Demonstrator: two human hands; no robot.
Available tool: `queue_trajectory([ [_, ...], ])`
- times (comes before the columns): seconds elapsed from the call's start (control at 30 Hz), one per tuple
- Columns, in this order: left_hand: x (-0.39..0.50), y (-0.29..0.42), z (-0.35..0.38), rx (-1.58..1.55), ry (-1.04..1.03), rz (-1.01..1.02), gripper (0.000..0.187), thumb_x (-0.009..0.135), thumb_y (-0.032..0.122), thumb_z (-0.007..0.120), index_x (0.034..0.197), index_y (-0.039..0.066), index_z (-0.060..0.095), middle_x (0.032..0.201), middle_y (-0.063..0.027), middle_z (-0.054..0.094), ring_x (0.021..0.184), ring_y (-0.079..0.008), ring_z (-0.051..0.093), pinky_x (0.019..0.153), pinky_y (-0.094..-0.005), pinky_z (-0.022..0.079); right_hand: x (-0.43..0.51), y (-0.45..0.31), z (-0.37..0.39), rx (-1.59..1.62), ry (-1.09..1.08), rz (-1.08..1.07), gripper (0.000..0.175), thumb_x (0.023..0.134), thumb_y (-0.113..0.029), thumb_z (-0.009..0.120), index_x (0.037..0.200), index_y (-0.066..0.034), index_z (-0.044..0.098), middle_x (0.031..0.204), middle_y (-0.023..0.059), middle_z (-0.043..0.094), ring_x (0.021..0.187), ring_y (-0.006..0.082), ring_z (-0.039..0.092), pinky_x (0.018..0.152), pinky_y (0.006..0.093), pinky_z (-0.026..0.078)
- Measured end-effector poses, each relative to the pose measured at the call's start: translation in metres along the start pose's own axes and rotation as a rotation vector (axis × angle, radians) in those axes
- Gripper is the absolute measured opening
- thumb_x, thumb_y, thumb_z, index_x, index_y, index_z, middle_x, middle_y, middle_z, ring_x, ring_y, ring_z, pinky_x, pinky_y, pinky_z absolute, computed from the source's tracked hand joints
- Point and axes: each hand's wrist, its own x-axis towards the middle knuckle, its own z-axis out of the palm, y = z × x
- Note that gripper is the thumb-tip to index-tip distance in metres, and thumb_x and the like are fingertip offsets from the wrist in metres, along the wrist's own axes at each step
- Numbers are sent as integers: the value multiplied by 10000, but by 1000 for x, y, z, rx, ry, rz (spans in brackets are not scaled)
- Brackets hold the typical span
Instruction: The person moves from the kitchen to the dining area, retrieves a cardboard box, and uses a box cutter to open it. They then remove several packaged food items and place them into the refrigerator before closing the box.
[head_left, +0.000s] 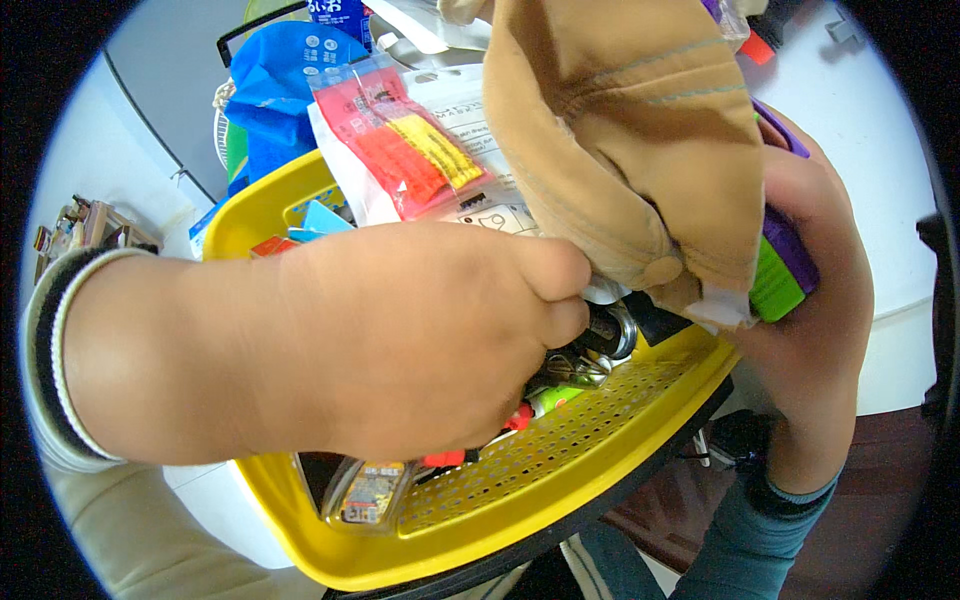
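My left hand (420, 330) reaches from the left across a yellow plastic basket (480, 551), its fingers curled. Its fingertips and anything in its grasp are hidden from me. Just beyond its knuckles a tan cloth cap (675, 127), with a fabric-covered button, rises above the basket. My right hand (817, 247), at the cap's right edge, grips a purple-and-green object (784, 274); whether it also holds the cap I cannot tell. A red-and-yellow clear packet (420, 161) lies behind my left hand, on white printed packaging (450, 90).
Inside the basket are dark metal-and-plastic items (577, 364), a small clear blister pack (367, 491) and red pieces (445, 457). A blue bag (274, 90) stands behind the basket's far rim. Small objects fill a wooden rack (97, 225) at far left.
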Motion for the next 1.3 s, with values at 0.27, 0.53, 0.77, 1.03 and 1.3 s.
queue_trajectory([
  [0.27, -11, -11, 23, 700, 142, -275, 452, 703, 80, 608, 1153, 115, 599, 1104, 42, 588, 1218, -63, 491, 1194, -337, 252, 21, 12, -2, -178, 124, -302, 619, 689, 6, 748, 1272, -17, 541, 1412, 269, 464, 1285, 360, 495, 1082, 422, 380],
  [0.53, -11, -17, 12, 559, 153, -200, 253, 673, 178, 616, 913, 171, 695, 1073, 70, 590, 1193, -124, 505, 1166, -392, 307, 16, -16, -5, -84, -43, -182, 756, 591, -27, 807, 1300, -46, 546, 1458, 240, 407, 1346, 369, 421, 1100, 450, 367],
  [0.77, -14, -15, 20, 551, 48, -16, 313, 733, 179, 604, 1036, 164, 681, 1116, 62, 599, 1243, -120, 485, 1163, -352, 323, 15, -14, 0, -246, -90, -140, 919, 481, 38, 810, 1346, -106, 533, 1448, 179, 432, 1338, 371, 415, 1106, 436, 353],
  [1.03, -26, -40, 37, 497, 459, -253, 382, 798, 112, 607, 1152, 244, 665, 1222, 174, 572, 1369, -99, 366, 1162, -240, 272, 14, -12, 3, -419, -109, -106, 998, 443, 65, 815, 1372, -125, 502, 1432, 115, 466, 1368, 374, 367, 1109, 437, 347],
  [1.3, -25, -50, 47, 550, 493, -196, 364, 782, 67, 624, 1094, 240, 692, 1210, 169, 585, 1389, -104, 342, 1160, -239, 266, 18, -18, 6, -411, -96, -80, 1011, 437, 51, 822, 1380, -137, 511, 1432, 119, 464, 1374, 369, 361, 1113, 440, 343],
])
